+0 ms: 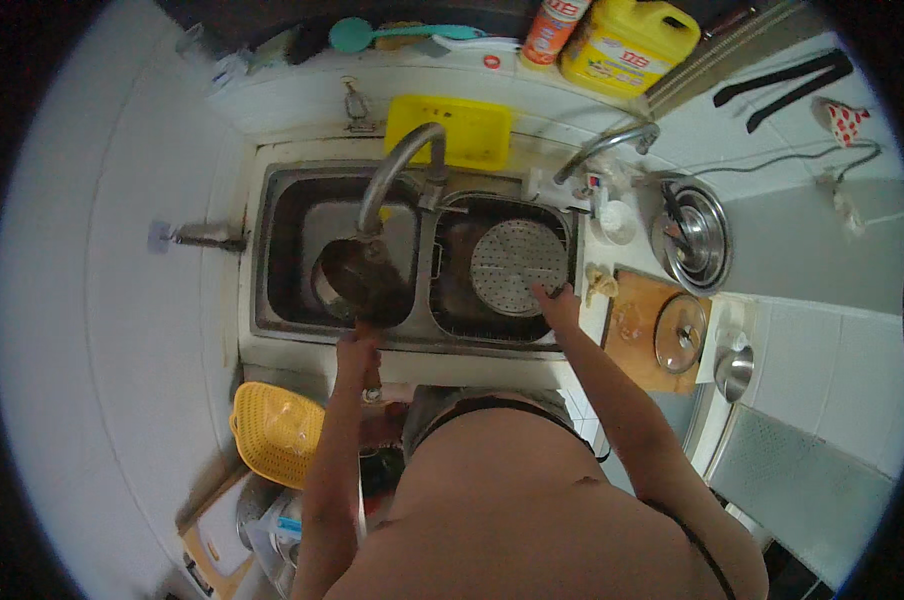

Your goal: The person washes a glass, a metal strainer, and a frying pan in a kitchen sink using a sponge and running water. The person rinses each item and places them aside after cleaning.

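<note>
My left hand [358, 358] is closed around the brown handle of a dark pan [358, 274], which is over the left basin [313, 199] of a steel double sink. The curved faucet [392, 169] reaches down to the pan's far side. Part of another metal vessel [328, 289] shows at the pan's left, mostly hidden. At the near right edge of a round perforated metal steamer plate [518, 262], my right hand [558, 304] grips the rim. That plate lies tilted or flat, I cannot tell which, over a dark wire rack [452, 304] in the right basin.
A yellow tray [459, 131] stands behind the sink, beside a second faucet [602, 146]. To the right are nested steel bowls [696, 236] and a wooden board [632, 322] with a glass lid [681, 334]. A yellow plastic basket [276, 431] is low at left.
</note>
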A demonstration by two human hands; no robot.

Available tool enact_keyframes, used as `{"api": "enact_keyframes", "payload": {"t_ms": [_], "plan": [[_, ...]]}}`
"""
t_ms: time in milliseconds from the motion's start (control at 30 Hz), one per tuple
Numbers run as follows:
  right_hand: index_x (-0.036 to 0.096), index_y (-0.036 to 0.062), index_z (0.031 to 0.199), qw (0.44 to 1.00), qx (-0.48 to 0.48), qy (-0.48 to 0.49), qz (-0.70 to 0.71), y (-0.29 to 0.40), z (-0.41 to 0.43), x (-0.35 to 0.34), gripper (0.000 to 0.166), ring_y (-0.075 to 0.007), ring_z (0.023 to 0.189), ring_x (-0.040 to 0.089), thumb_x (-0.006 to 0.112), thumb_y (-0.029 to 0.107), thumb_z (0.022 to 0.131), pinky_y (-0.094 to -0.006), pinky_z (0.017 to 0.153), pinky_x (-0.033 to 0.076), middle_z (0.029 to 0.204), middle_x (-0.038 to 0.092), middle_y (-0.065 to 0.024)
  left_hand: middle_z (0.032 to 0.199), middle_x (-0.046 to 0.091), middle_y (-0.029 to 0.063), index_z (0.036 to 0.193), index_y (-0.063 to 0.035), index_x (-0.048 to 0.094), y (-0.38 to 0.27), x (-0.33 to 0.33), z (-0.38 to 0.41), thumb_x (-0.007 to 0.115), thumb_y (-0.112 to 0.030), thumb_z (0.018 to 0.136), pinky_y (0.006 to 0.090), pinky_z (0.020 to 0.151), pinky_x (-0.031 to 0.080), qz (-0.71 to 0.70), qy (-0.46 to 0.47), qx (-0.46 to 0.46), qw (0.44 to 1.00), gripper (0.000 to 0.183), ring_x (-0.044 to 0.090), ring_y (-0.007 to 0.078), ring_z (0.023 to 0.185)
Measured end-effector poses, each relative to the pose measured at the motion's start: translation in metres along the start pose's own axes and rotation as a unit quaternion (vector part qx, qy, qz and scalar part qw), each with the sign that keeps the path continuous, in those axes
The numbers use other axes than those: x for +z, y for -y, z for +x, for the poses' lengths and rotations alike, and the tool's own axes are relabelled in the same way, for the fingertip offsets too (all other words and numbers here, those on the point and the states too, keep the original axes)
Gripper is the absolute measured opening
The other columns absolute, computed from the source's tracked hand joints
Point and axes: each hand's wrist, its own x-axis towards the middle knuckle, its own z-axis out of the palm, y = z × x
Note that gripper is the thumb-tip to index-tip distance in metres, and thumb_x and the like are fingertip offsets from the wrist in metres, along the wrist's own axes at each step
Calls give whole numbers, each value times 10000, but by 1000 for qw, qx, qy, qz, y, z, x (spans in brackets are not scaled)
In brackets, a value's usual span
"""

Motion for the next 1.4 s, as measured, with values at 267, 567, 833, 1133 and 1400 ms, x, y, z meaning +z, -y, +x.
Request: {"api": "enact_keyframes", "payload": {"t_ms": [267, 567, 833, 1133, 1400], "plan": [[581, 31, 1124, 974, -82, -160, -141, 15, 3, -12, 582, -445, 1042, 527, 611, 535, 835, -556, 853, 444, 1112, 539, -279, 650, 569, 54, 852, -48, 614, 42, -47, 37, 718, -203, 786, 330, 440, 443, 15, 62, 74, 995, 198, 572, 187, 524], [553, 92, 1271, 798, -315, -94, -504, -55, 71, -94, 379, -315, 1042, 522, 518, 244, 927, -449, 830, 461, 1224, 530, -162, 682, 566, 45, 990, -26, 572, -18, -32, -12, 705, -162, 830, 320, 462, 459, -124, 94, -86, 984, 248, 566, 154, 539], [603, -17, 1027, 940, -324, -80, -71, 44, 14, -125, 186, -347, 942, 560, 502, 104, 928, -440, 810, 464, 950, 616, -165, 757, 523, 4, 1094, -72, 537, 2, -24, -67, 684, -172, 884, 272, 493, 432, -224, 75, -21, 972, 275, 519, 113, 559], [622, 160, 1089, 747, -633, 187, -82, 207, -153, 0, 332, -305, 945, 584, 696, 90, 772, -396, 776, 534, 1050, 556, -106, 700, 502, 8, 1138, -47, 494, -11, -32, -95, 679, -144, 883, 264, 419, 398, -188, 42, 16, 981, 330, 462, 100, 459], [616, 89, 1131, 688, -624, 266, -258, 334, -207, 149, 297, -345, 997, 585, 558, 89, 840, -427, 828, 531, 1131, 560, -179, 704, 503, 8, 1105, -61, 487, -30, -56, -124, 671, -114, 878, 246, 418, 399, -194, 34, 34, 980, 297, 444, 88, 452]]}}
